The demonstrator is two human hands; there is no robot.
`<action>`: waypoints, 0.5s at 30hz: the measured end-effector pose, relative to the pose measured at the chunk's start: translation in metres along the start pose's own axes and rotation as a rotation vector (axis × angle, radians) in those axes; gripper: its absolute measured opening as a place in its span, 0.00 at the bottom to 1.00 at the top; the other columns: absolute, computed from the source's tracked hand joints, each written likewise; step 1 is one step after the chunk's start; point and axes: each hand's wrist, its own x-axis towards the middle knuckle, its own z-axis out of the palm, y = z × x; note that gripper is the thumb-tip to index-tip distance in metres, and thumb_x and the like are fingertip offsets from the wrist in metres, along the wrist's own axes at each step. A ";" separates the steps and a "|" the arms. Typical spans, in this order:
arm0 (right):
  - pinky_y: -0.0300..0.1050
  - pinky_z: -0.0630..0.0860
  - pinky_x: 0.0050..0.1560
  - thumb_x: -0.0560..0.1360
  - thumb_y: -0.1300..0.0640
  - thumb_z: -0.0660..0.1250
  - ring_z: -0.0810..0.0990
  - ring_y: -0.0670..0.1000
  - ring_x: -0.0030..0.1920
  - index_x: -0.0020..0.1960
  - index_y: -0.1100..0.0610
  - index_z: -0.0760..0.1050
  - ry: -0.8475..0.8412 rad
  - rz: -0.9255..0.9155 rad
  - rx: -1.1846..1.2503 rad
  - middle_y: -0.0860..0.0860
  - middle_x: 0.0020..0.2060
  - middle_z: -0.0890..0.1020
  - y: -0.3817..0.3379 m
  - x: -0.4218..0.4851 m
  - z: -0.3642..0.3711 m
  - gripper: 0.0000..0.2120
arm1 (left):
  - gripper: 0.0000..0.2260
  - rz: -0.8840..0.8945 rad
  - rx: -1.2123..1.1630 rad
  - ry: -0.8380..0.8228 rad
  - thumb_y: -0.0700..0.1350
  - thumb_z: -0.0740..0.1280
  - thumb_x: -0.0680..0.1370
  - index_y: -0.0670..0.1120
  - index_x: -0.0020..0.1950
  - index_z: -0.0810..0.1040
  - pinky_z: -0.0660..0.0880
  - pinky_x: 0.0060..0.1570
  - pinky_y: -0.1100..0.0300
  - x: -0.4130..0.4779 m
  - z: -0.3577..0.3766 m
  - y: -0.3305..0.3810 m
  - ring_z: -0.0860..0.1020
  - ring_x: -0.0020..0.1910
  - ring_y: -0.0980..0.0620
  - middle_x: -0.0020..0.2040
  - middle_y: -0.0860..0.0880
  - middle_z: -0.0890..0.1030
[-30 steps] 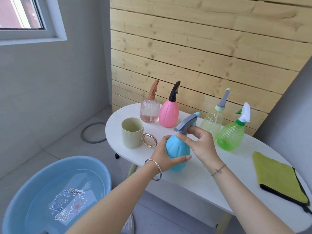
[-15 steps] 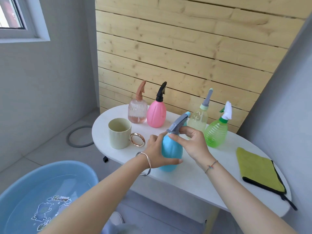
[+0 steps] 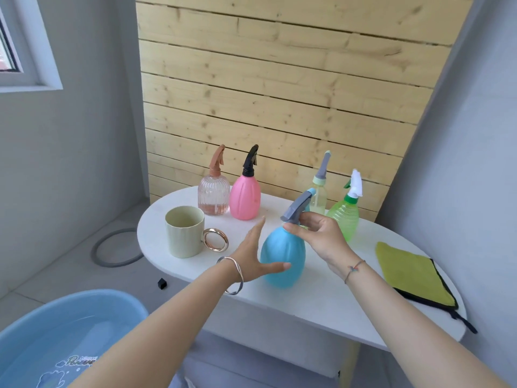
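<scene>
Where the basin (image 3: 117, 299) fills the lower left corner, a cursive word starting with P shows through the water beside a cartoon print. The rest of the word is too blurred to read.

At the middle of the frame the blue bottle (image 3: 282, 256) stands upright on the white bench (image 3: 307, 306), its long axis vertical. Its grey spray head (image 3: 298, 208) slants, with the pale blue nozzle tip aimed up and to the right toward the plank wall and the trigger end hanging lower left.

The right grip (image 3: 321, 239) comes in from the lower right. Its thumb and fingertips are curled and pinch the bottle's neck just under the spray head. The left grip (image 3: 251, 253) is spread wide beside the bottle's left flank, fingers straight and pointing up. Its thumb lies across the lower front of the blue body; whether the palm touches cannot be told.

Left of the blue bottle stands a cream mug (image 3: 184, 233) with a gold ring handle. Behind it are a clear bottle (image 3: 214, 197) and a pink bottle (image 3: 245, 197), just beside each other. A pale bottle (image 3: 319, 191) and a green bottle (image 3: 345, 217) stand behind the right grip. A yellow-green cloth (image 3: 414, 275) with a black edge lies flat at the bench's right end.
</scene>
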 end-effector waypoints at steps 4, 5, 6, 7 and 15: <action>0.31 0.74 0.49 0.66 0.57 0.78 0.81 0.39 0.45 0.42 0.49 0.81 0.104 -0.039 -0.035 0.43 0.41 0.84 0.004 0.001 0.005 0.08 | 0.35 -0.008 -0.164 0.077 0.54 0.79 0.66 0.52 0.68 0.67 0.68 0.58 0.66 0.008 0.014 -0.003 0.71 0.66 0.55 0.64 0.55 0.73; 0.31 0.74 0.48 0.65 0.56 0.78 0.81 0.40 0.45 0.41 0.49 0.81 0.153 -0.055 -0.050 0.43 0.41 0.84 0.006 0.001 0.007 0.08 | 0.34 -0.023 -0.196 0.144 0.53 0.79 0.65 0.50 0.66 0.67 0.70 0.54 0.67 0.007 0.023 -0.001 0.73 0.62 0.55 0.62 0.53 0.73; 0.31 0.73 0.48 0.65 0.55 0.78 0.80 0.39 0.44 0.41 0.48 0.81 0.197 -0.073 -0.063 0.43 0.40 0.84 0.008 0.000 0.009 0.08 | 0.34 -0.034 -0.187 0.205 0.53 0.79 0.65 0.49 0.65 0.66 0.70 0.54 0.65 0.006 0.031 0.001 0.72 0.61 0.54 0.61 0.52 0.71; 0.30 0.73 0.47 0.65 0.55 0.79 0.80 0.39 0.44 0.41 0.48 0.80 0.228 -0.095 -0.079 0.42 0.40 0.83 0.008 -0.001 0.011 0.09 | 0.37 -0.025 -0.125 0.245 0.53 0.79 0.66 0.47 0.67 0.63 0.69 0.56 0.63 0.004 0.038 0.006 0.70 0.61 0.52 0.61 0.51 0.67; 0.26 0.70 0.53 0.72 0.56 0.72 0.78 0.33 0.51 0.48 0.45 0.80 0.036 -0.123 -0.107 0.38 0.48 0.83 0.008 -0.006 -0.002 0.08 | 0.51 0.005 0.057 0.167 0.60 0.76 0.67 0.43 0.76 0.47 0.60 0.68 0.61 -0.004 0.043 0.009 0.61 0.70 0.49 0.67 0.47 0.59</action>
